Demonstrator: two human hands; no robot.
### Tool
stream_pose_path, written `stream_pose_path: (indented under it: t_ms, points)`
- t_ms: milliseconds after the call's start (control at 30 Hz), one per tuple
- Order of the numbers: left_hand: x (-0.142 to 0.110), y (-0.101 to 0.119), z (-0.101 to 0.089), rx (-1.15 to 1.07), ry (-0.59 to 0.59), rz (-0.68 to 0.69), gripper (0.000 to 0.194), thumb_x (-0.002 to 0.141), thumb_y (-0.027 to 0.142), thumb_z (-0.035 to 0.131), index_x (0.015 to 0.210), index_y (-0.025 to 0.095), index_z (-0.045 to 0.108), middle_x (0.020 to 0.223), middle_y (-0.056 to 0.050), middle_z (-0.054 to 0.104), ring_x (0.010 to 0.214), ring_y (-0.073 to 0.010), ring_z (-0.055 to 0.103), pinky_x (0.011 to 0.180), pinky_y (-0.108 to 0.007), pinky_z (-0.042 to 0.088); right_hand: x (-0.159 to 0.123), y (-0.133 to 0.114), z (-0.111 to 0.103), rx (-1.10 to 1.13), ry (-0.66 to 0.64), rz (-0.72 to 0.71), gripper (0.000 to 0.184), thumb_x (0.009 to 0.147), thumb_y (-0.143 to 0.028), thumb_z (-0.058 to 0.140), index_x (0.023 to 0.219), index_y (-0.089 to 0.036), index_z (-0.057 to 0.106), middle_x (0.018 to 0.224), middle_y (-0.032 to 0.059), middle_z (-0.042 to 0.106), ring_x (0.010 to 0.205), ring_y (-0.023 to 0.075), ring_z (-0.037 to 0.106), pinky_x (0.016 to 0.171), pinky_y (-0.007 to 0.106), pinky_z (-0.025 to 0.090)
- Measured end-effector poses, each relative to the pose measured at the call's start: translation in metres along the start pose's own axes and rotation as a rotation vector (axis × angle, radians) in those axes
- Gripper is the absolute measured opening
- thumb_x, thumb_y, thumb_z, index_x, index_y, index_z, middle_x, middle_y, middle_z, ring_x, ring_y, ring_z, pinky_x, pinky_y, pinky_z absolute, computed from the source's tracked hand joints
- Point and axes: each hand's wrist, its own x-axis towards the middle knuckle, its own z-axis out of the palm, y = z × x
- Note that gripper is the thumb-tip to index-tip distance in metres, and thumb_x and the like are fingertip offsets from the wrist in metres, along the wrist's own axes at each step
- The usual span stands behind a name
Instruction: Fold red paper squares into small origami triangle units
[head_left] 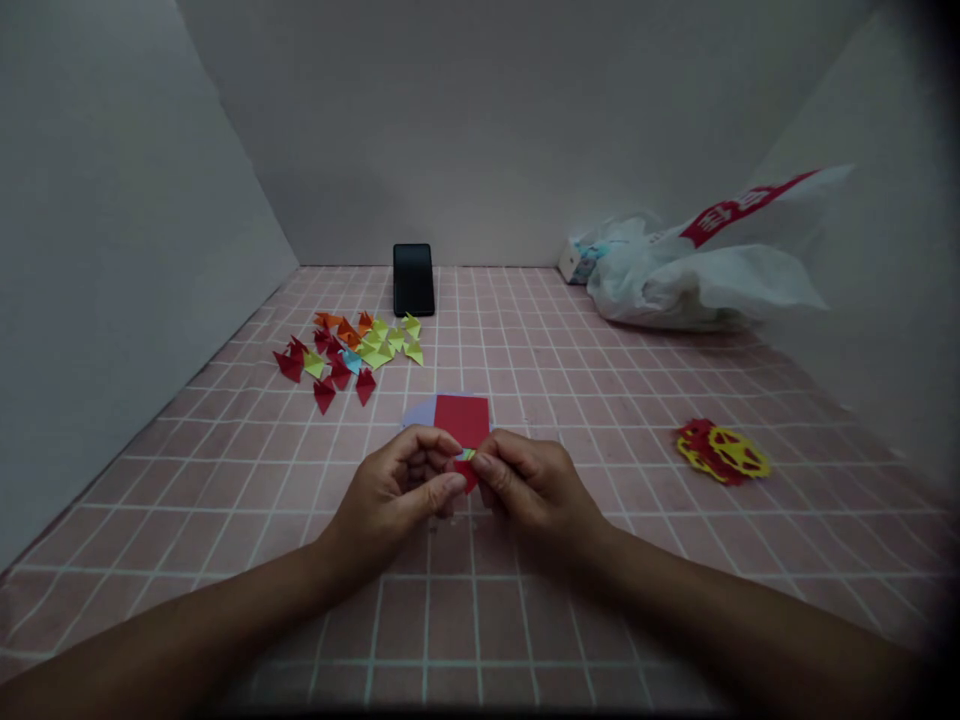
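My left hand [401, 490] and my right hand [529, 485] meet at the middle of the pink tiled surface [480, 600]. Both pinch a small folded paper piece [466, 462], red with a bit of yellow and blue showing between the fingertips. Just beyond the hands lies a stack of flat paper squares [457, 415], a red one on top of a pale lilac one. Most of the folded piece is hidden by my fingers.
A pile of several folded paper triangles [349, 350] in red, orange, yellow-green and blue lies at the left rear. A black phone [413, 279] leans on the back wall. A white plastic bag [697, 275] sits at the right rear. Red and yellow paper cut-outs [721, 452] lie right.
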Motion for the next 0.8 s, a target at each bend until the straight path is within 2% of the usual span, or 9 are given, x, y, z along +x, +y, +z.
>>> stream_pose_path:
  t_ms: [167,333,467,600,700,800]
  points:
    - [0.0005,-0.0036,0.0011,-0.006,0.076,0.024,0.018,0.078,0.022,0.072,0.090,0.018,0.060,0.079,0.000,0.062,0.069,-0.0126,0.061,0.062,-0.024,0.053,0.0004,0.0044,0.0016,0.042,0.004,0.003,0.033,0.098,-0.031,0.048,0.068,-0.020,0.052,0.057,-0.0019,0.053,0.054,0.0118,0.048,0.053,0.025,0.035]
    - [0.0001,-0.0020,-0.0012,0.066,0.066,0.026,0.010,0.080,0.023,0.070,0.084,0.017,0.063,0.075,0.000,0.064,0.068,-0.0122,0.061,0.064,-0.024,0.052,-0.0003,0.0047,0.0025,0.067,-0.027,0.012,0.033,0.097,-0.032,0.050,0.067,-0.019,0.053,0.058,-0.0023,0.051,0.052,0.0105,0.046,0.051,0.025,0.035]
    - [0.0025,0.0004,-0.0034,-0.006,0.086,-0.019,0.012,0.081,0.025,0.069,0.079,0.017,0.061,0.066,0.001,0.065,0.061,-0.0120,0.061,0.060,-0.024,0.050,0.0004,0.0039,0.0042,0.395,-0.067,0.135,0.033,0.099,-0.040,0.046,0.077,-0.018,0.057,0.065,-0.0012,0.056,0.053,0.0101,0.052,0.051,0.024,0.041]
    - [0.0057,-0.0027,-0.0053,-0.092,0.114,-0.035,0.017,0.080,0.028,0.072,0.083,0.018,0.058,0.067,0.002,0.066,0.063,-0.0127,0.062,0.062,-0.024,0.049,0.0029,0.0040,0.0075,0.669,-0.113,0.188,0.021,0.091,-0.038,0.060,0.086,-0.018,0.058,0.073,-0.0009,0.060,0.056,0.0095,0.056,0.054,0.023,0.045]
    - [0.0055,-0.0044,-0.0053,-0.121,0.070,-0.037,0.018,0.080,0.028,0.072,0.086,0.018,0.058,0.070,0.002,0.064,0.065,-0.0129,0.061,0.063,-0.024,0.049,0.0034,0.0050,0.0090,0.691,-0.133,0.200,0.017,0.088,-0.034,0.063,0.085,-0.018,0.059,0.074,-0.0003,0.062,0.056,0.0094,0.055,0.054,0.023,0.046]
    - [0.0037,-0.0026,-0.0044,-0.050,0.012,-0.038,0.015,0.084,0.030,0.067,0.083,0.018,0.059,0.074,0.001,0.061,0.069,-0.0123,0.058,0.066,-0.024,0.047,0.0028,0.0063,0.0080,0.617,-0.120,0.177,0.014,0.090,-0.030,0.060,0.083,-0.018,0.058,0.071,-0.0015,0.059,0.056,0.0096,0.054,0.054,0.023,0.044]
